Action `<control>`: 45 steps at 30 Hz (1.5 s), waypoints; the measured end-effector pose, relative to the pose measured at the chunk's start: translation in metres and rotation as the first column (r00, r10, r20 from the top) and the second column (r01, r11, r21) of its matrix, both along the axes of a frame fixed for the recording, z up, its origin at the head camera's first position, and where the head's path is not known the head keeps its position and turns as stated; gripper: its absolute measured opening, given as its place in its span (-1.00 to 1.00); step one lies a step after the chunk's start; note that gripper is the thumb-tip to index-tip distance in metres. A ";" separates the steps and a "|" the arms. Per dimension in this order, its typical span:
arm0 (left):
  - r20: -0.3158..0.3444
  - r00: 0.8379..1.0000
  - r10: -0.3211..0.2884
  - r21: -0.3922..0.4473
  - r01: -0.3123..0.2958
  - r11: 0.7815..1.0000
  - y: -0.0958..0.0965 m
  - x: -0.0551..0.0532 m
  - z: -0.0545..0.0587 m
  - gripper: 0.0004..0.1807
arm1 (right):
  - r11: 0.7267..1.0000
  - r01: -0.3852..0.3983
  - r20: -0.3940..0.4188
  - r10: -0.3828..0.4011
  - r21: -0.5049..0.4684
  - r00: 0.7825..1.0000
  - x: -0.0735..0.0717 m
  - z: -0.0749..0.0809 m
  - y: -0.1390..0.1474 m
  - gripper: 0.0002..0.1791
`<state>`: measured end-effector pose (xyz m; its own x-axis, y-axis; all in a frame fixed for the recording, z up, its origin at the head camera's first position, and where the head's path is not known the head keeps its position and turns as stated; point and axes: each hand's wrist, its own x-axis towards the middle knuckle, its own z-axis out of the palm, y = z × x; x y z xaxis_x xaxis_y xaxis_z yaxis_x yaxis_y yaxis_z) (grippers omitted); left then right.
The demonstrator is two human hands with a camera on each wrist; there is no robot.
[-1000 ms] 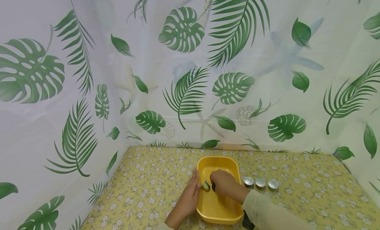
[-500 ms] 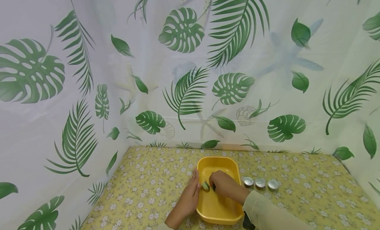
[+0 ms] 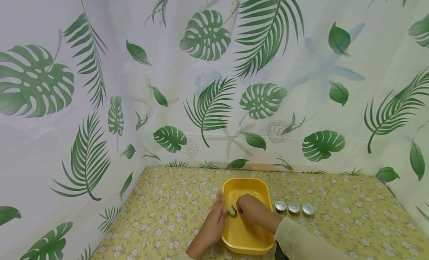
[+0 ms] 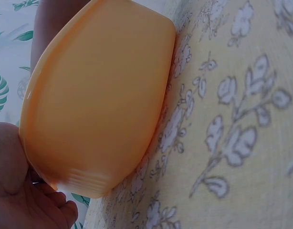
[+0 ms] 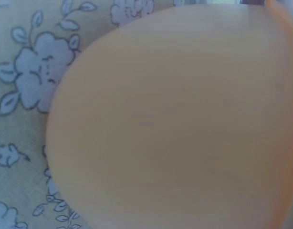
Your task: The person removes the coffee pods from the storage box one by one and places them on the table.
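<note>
In the head view my left hand (image 3: 212,222) holds the left side of a yellow plastic tub (image 3: 248,243), fingers along the outer wall and thumb at the rim. The left wrist view shows this hand (image 4: 29,191) at the rim of the tub (image 4: 99,95), some fingers curled. My right hand (image 3: 253,209) is inside the tub, its fingers curled downward; the small dark thing seen at its fingertips earlier is hidden now. Just left of those fingers lies a small greenish piece (image 3: 232,211), its kind unclear. The right wrist view shows only the tub's outer wall (image 5: 161,119) and cloth.
Three small round containers with silvery tops, a left one (image 3: 280,205), a middle one (image 3: 294,207) and a right one (image 3: 308,209), stand right of the tub. A yellow flowered cloth (image 3: 167,215) covers the table. A leaf-printed white curtain (image 3: 288,155) hangs behind.
The dark thing at my right fingertips has gone out of sight behind the hand, which shifts only slightly. My left hand and the tub stay in place.
</note>
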<state>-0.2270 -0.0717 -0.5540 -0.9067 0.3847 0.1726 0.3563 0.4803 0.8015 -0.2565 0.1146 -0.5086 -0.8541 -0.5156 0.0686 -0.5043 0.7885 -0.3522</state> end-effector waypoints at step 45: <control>-0.008 1.000 0.013 -0.007 -0.013 1.000 0.002 0.002 0.001 -0.41 | 0.987 0.156 0.009 -0.156 -0.023 0.988 0.010 0.010 0.010 -0.65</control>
<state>-0.2254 -0.0701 -0.5529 -0.9104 0.3739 0.1772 0.3562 0.4904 0.7953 -0.2464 0.1250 -0.4986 -0.9245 -0.3742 0.0732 -0.3732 0.8487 -0.3748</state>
